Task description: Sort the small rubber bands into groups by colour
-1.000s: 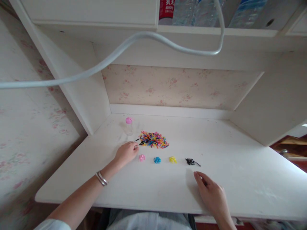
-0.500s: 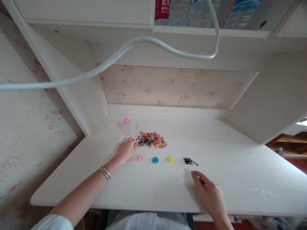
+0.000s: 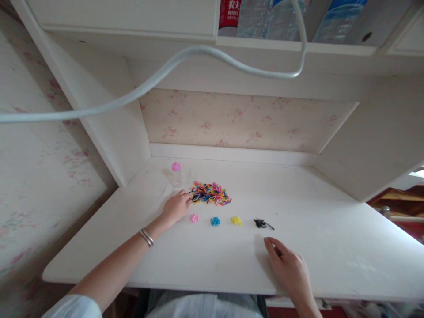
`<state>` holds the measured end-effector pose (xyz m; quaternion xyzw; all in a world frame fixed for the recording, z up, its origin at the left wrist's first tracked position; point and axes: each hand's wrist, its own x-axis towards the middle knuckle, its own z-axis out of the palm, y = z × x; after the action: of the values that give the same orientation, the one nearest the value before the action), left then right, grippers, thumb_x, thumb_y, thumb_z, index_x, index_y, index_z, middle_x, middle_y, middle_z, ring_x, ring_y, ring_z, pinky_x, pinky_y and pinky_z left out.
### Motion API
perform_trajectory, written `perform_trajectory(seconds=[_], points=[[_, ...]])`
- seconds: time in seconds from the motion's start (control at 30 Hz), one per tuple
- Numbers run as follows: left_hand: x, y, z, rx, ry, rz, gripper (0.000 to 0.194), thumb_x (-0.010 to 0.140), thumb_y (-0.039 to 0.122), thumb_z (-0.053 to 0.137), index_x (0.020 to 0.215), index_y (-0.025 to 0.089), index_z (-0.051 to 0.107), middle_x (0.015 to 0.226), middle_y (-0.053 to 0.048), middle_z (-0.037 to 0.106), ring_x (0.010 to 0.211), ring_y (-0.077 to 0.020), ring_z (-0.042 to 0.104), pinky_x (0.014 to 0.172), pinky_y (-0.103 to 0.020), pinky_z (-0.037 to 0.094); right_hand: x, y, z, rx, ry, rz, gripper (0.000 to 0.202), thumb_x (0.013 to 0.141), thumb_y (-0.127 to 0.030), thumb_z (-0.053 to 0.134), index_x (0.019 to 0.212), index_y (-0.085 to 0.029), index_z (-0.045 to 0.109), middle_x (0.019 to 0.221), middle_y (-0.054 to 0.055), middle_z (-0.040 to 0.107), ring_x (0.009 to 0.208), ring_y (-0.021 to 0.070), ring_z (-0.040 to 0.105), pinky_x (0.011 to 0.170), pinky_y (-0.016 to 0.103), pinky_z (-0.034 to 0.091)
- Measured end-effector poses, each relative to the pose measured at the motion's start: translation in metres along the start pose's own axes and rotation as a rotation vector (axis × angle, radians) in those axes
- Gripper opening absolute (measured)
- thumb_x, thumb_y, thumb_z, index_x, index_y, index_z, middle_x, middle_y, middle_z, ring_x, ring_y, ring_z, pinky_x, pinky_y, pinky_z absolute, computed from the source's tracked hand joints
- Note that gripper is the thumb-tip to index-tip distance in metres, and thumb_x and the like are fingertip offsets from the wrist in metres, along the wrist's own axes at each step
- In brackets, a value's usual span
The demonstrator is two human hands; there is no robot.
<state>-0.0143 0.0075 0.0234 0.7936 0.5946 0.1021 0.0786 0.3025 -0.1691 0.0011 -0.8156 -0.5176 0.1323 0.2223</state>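
Note:
At the left end of a heap of small multicoloured rubber bands [image 3: 212, 194], my left hand [image 3: 177, 206] has its fingers drawn together and touching the bands. A dark bit shows by its fingertips; what they pinch is too small to make out. My right hand [image 3: 287, 264] is curled near the front edge, thumb against the fingers, with nothing visible in it. Between the hands lie separate little piles: pink bands [image 3: 194, 218], blue bands [image 3: 215, 221], yellow bands [image 3: 236, 221] and black bands [image 3: 261, 223]. The black pile is nearest my right hand.
Behind my left hand stands a clear container [image 3: 176, 177] with a pink top [image 3: 176, 166]. All this is on a white desk [image 3: 205, 260] with side panels. A white cable [image 3: 159, 75] crosses above, below a shelf holding plastic bottles [image 3: 281, 20].
The view has shifted slightly. Both hands stay almost where they were, the left still at the heap's left end; the small piles look the same.

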Motion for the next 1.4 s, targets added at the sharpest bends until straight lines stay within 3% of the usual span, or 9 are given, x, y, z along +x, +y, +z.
perform_trajectory(seconds=[0.23,0.53,0.7,0.9,1.17,1.4], points=[[0.001,-0.001,-0.001,0.022,0.019,0.024,0.026,0.092,0.029,0.04,0.098,0.024,0.064,0.105,-0.003,0.06,0.087,-0.0145,0.06,0.075,-0.025,0.042,0.0,0.001,0.0,0.002,-0.014,-0.009,0.044,0.084,-0.058,0.034,0.094,-0.031,0.067,0.067,-0.001,0.069,0.066,0.0177,0.064,0.058,0.023,0.041],[0.001,-0.005,-0.012,0.157,0.04,0.07,0.033,0.096,0.032,0.025,0.108,0.023,0.054,0.107,-0.006,0.055,0.077,-0.015,0.061,0.067,-0.027,0.043,-0.001,0.002,0.001,0.0,-0.013,-0.005,0.042,0.084,-0.058,0.035,0.095,-0.033,0.066,0.07,-0.002,0.069,0.068,0.0179,0.064,0.059,0.023,0.04],[0.005,-0.007,-0.019,0.245,0.025,0.139,0.028,0.094,0.02,0.03,0.11,0.023,0.052,0.107,-0.007,0.055,0.077,-0.0152,0.061,0.067,-0.026,0.044,-0.001,0.001,0.0,0.014,-0.017,0.01,0.043,0.084,-0.058,0.034,0.095,-0.032,0.067,0.07,-0.001,0.069,0.067,0.0176,0.064,0.058,0.023,0.039],[0.009,-0.005,-0.024,0.322,0.032,0.228,0.038,0.088,0.006,0.034,0.117,0.025,0.049,0.104,-0.006,0.058,0.081,-0.0167,0.062,0.068,-0.027,0.046,-0.001,0.002,0.0,0.004,-0.025,-0.004,0.043,0.085,-0.059,0.035,0.097,-0.032,0.066,0.074,-0.001,0.07,0.07,0.0175,0.064,0.061,0.023,0.04],[0.011,-0.006,-0.026,0.364,0.037,0.302,0.041,0.086,0.004,0.037,0.12,0.023,0.049,0.101,-0.007,0.061,0.082,-0.0188,0.064,0.067,-0.028,0.048,0.0,0.001,0.0,-0.033,-0.051,0.007,0.039,0.086,-0.057,0.035,0.098,-0.034,0.065,0.079,-0.003,0.07,0.075,0.0186,0.064,0.063,0.024,0.039],[0.01,-0.008,-0.026,0.317,0.048,0.278,0.037,0.085,0.003,0.039,0.114,0.023,0.053,0.098,-0.007,0.064,0.082,-0.0183,0.065,0.069,-0.028,0.048,-0.002,-0.001,-0.002,-0.037,-0.053,0.017,0.039,0.086,-0.056,0.035,0.098,-0.034,0.065,0.08,-0.003,0.07,0.078,0.019,0.064,0.064,0.024,0.039]])
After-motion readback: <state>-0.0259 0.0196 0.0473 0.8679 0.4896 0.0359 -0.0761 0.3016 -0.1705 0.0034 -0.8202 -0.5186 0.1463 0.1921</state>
